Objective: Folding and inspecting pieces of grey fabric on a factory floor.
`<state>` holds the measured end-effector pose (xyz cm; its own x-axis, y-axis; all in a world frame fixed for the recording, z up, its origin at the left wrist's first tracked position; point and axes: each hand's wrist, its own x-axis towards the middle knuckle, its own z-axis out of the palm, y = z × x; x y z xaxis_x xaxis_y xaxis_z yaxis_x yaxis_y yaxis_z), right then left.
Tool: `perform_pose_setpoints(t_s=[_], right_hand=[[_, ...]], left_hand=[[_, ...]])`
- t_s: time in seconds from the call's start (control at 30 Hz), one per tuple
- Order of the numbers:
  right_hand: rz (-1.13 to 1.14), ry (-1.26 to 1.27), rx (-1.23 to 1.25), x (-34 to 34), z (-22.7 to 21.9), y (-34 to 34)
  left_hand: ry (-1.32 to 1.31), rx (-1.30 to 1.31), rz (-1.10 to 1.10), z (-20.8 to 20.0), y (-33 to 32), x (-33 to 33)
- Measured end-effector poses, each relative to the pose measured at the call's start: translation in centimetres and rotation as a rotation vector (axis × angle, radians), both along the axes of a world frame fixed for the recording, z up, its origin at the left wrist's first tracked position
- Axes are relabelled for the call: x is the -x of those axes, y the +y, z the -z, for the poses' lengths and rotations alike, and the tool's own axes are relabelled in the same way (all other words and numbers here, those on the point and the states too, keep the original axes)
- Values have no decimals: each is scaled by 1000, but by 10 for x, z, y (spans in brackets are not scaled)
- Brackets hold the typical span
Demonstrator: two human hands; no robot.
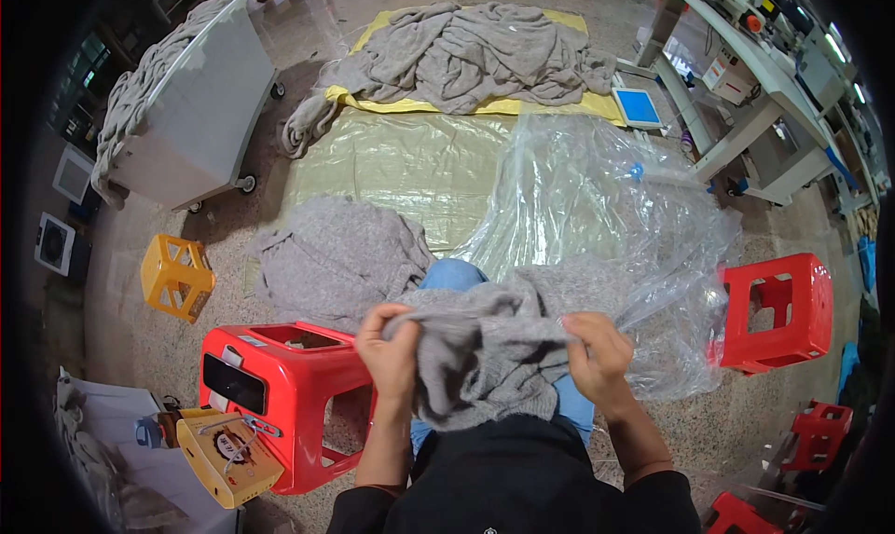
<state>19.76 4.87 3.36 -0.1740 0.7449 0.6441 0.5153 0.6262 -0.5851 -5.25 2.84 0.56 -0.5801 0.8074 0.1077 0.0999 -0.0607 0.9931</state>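
A grey knitted garment [494, 376] is stretched between my two hands, over my lap. My left hand [390, 348] pinches its left edge, and my right hand [599, 349] pinches the right edge, so the knit between them is pulled taut. The rest of it hangs in folds onto my knees. Touching it on the far right, more grey knit [578, 287] lies partly on clear plastic sheeting [615, 189]. To the left of my knees rests a pile of grey knitwear [340, 254] on the floor covering.
A red stool [289, 385] with a dark phone [235, 383] stands close left; another red stool [778, 312] is at right. A yellow stool [177, 278], a white wheeled cart [196, 115], a heap of grey knits [475, 54] and a machine table [746, 59] lie farther out.
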Motion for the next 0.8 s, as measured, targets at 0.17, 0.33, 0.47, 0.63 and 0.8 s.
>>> perform_pose_setpoints(t_s=[0.17, 0.33, 0.47, 0.63, 0.8], right_hand=[[-264, -129, -139, 17, -7, -12], [-403, -167, -205, 38, -7, -17], [-387, -185, -236, 44, -7, -17], [-315, -147, -303, 44, -3, -12], [-321, -144, -277, 43, -2, -11]], left_hand=[[-568, 245, 409, -12, -15, -28], [-797, 218, 477, -23, -17, -30], [-847, 208, 472, -24, -19, -35], [-760, 167, 453, -23, -22, -39], [-924, 197, 441, -22, -22, -33]])
